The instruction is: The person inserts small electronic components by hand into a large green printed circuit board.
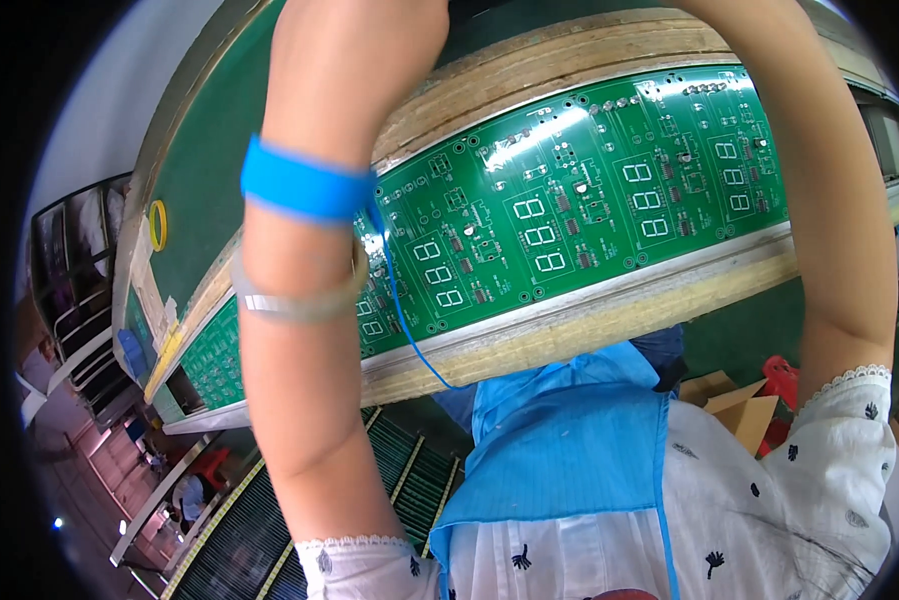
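My left arm reaches up across the view, and part of my left hand (pixel 369 50) shows at the top edge; its fingers are cut off, so what it holds, if anything, is hidden. A blue wrist strap (pixel 304 182) with a thin blue cord circles that wrist, with a pale bangle below it. My right arm arches up on the right side, its hand beyond the top edge. Between my arms lies a long green circuit board panel (pixel 509 275), with several white-outlined three-digit displays and small chips. It rests along a metal-edged rail (pixel 609 285).
Wooden strips (pixel 569 50) run along the panel's far side. A yellow ring (pixel 158 226) lies on the green surface at left. Lower left stands a slotted rack (pixel 239 535). An open cardboard box (pixel 739 410) and a red plastic thing (pixel 781 380) are lower right. Another person (pixel 191 497) sits far off.
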{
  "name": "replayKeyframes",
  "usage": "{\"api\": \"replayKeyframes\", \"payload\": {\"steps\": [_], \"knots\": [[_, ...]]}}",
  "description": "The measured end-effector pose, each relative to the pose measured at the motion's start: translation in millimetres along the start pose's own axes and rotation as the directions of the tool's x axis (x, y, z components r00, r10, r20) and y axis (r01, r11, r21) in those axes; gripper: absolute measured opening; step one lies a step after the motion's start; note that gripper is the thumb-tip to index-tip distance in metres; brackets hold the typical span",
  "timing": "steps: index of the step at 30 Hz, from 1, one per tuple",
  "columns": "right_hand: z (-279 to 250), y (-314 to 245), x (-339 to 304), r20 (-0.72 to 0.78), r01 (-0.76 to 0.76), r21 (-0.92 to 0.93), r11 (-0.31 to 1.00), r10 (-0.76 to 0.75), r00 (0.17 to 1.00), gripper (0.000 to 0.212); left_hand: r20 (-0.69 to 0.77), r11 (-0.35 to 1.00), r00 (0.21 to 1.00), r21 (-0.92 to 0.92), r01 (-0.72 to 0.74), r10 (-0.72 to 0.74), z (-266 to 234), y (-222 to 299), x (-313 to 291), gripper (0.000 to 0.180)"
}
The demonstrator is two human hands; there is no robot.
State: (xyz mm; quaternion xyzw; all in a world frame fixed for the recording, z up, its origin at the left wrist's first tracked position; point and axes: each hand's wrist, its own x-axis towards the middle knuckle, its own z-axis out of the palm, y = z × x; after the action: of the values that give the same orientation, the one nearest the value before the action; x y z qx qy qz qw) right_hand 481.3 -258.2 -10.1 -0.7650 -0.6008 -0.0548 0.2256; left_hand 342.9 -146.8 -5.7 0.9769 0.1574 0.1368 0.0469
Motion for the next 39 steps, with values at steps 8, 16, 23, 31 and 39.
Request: {"api": "replayKeyframes", "payload": {"steps": [8, 16, 23, 31, 39], "knots": [[16.6, 14.2, 34.0, 0.235, 0.029, -0.521, 0.853, 0.111, 0.966, 0.020, -0.104, 0.988, 0.982, -0.003, -0.157, 0.156, 62.8, -33.6, 57.4, 0.013], [-9.0, 9.4, 45.5, 0.379, -0.018, -0.233, 0.972, 0.108, 0.919, 0.021, -0.227, 0.988, 0.962, 0.014, -0.153, 0.152, 52.1, -30.4, 41.0, 0.011], [35.3, 8.3, 45.1, 0.179, -0.036, -0.441, 0.897, 0.127, 0.976, 0.019, -0.240, 0.995, 0.966, 0.028, -0.097, 0.101, 35.5, -31.6, 39.0, 0.011], [67.9, 68.7, 51.1, 0.093, 0.014, -0.215, 0.977, 0.007, 0.996, 0.016, -0.193, 0.841, 0.972, -0.540, 0.010, -0.136, 3.1, -25.4, 20.1, 0.013], [24.9, -13.4, 9.7, -0.093, -0.056, 0.303, 0.951, 0.088, 0.992, 0.019, 0.148, 0.502, 0.934, -0.810, 0.303, -0.326, -12.2, -40.6, -42.1, 0.013]]}}
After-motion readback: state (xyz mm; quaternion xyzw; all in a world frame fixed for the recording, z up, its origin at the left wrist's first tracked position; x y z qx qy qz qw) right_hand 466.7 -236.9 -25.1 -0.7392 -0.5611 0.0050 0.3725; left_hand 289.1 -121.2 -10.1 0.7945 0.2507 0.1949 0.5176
